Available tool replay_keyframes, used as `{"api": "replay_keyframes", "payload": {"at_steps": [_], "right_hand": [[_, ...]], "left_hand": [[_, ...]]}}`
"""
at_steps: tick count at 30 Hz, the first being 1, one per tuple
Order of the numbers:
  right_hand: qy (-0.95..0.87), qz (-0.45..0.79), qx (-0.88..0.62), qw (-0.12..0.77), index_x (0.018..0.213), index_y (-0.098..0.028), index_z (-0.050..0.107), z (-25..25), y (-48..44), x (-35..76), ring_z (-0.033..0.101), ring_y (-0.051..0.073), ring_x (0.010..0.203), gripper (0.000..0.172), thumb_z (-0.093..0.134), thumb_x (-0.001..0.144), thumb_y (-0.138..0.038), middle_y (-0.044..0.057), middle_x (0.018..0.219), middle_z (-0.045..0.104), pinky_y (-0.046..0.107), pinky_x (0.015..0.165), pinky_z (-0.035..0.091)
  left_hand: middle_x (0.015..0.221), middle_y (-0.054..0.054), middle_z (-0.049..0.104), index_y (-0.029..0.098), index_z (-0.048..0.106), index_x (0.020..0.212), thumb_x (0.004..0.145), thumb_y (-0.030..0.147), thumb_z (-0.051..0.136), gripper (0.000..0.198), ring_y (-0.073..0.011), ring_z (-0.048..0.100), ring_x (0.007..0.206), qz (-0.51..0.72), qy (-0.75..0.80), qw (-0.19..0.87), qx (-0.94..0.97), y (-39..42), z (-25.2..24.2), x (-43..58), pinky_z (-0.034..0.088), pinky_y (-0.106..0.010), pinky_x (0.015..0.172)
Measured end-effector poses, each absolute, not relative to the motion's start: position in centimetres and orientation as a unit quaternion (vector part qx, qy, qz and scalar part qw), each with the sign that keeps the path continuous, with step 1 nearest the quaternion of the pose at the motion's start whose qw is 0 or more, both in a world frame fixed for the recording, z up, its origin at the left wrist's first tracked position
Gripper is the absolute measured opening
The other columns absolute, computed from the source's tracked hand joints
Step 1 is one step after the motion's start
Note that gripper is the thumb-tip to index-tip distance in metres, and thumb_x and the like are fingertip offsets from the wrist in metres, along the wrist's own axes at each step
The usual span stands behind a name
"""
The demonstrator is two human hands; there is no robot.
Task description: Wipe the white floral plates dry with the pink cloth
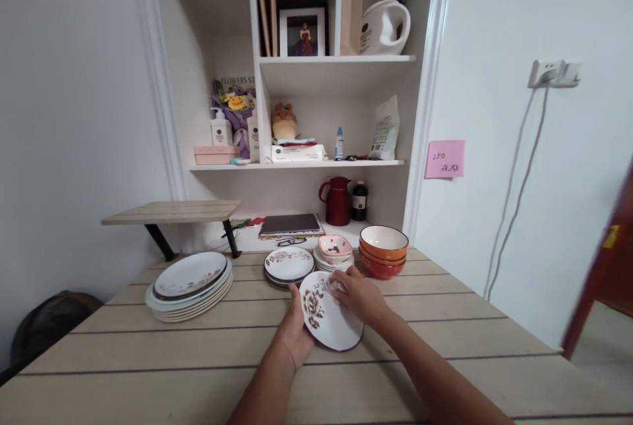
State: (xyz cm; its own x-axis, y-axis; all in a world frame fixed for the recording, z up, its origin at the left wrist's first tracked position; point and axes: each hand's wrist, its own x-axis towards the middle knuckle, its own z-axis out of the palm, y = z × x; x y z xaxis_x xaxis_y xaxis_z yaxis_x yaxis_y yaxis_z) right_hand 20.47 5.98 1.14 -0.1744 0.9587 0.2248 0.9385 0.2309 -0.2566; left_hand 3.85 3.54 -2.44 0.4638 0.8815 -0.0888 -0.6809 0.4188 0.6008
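My left hand [295, 333] grips the left rim of a white plate [332, 323] with brown flowers and a dark edge, its thumb on the rim. The plate is tilted above the table. My right hand [360, 294] is closed at the plate's upper face, pressing what looks like a crumpled white tissue [337, 285] against it. Just behind is a short stack of similar flowered plates [289, 263]. Small pink-patterned bowls [335, 247] rest on small white plates [321, 264] beyond my right hand.
Orange and red bowls [383, 252] stand stacked at the back right. Larger plates [189, 283] are piled on the left, near a raised wooden shelf [171, 212]. Behind the table are a laptop [290, 224], glasses [291, 241] and a red jug [337, 201].
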Motion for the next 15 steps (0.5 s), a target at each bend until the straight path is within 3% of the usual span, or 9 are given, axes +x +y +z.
{"api": "replay_keyframes", "payload": {"at_steps": [9,15], "right_hand": [[-0.759,-0.011,-0.644,0.093,0.111,-0.026,0.058,0.5,-0.3,19.3,0.064,0.021,0.081,0.029,0.049,0.085,-0.018,0.010,0.109,0.056,0.026,0.059,0.034],[-0.831,0.050,-0.533,0.151,0.105,-0.030,0.061,0.1,-3.4,16.3,0.062,0.018,0.083,0.037,0.055,0.074,-0.011,0.005,0.113,0.055,0.025,0.064,0.037]], "left_hand": [[0.120,-0.020,0.066,0.012,0.047,0.137,0.078,0.069,0.042,0.082,-0.0310,0.059,0.117,0.472,0.191,0.826,0.240,3.1,-2.7,3.7,0.040,-0.048,0.102],[0.115,-0.017,0.069,0.014,0.054,0.131,0.083,0.064,0.044,0.070,-0.0312,0.061,0.114,0.444,0.192,0.838,0.254,1.1,-2.6,2.6,0.045,-0.046,0.097]]}}
